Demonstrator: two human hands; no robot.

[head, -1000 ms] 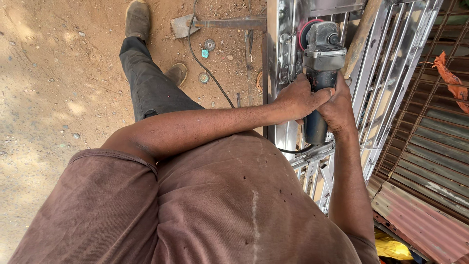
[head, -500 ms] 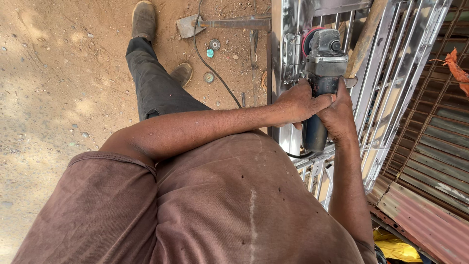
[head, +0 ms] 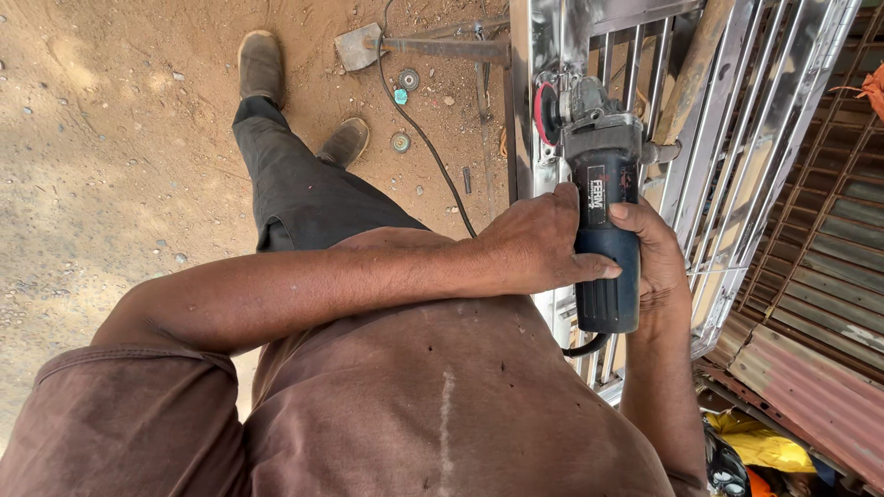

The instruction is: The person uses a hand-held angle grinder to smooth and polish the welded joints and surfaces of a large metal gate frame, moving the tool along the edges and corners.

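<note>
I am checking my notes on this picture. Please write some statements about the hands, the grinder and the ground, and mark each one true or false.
1. Both hands grip the angle grinder. True: left hand and right hand wrap its dark body.
2. The grinder's head points at a wooden plank. False: it meets a shiny metal grille.
3. Small discs lie on the dirt. True.
4. The person is barefoot. False: shoes are worn.

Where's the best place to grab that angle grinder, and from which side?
Probably by the dark blue barrel of the angle grinder, behind the grey gear head and well back from the red-guarded disc. The left hand and right hand wrap it from opposite sides there, where it is narrow and cylindrical.
</note>
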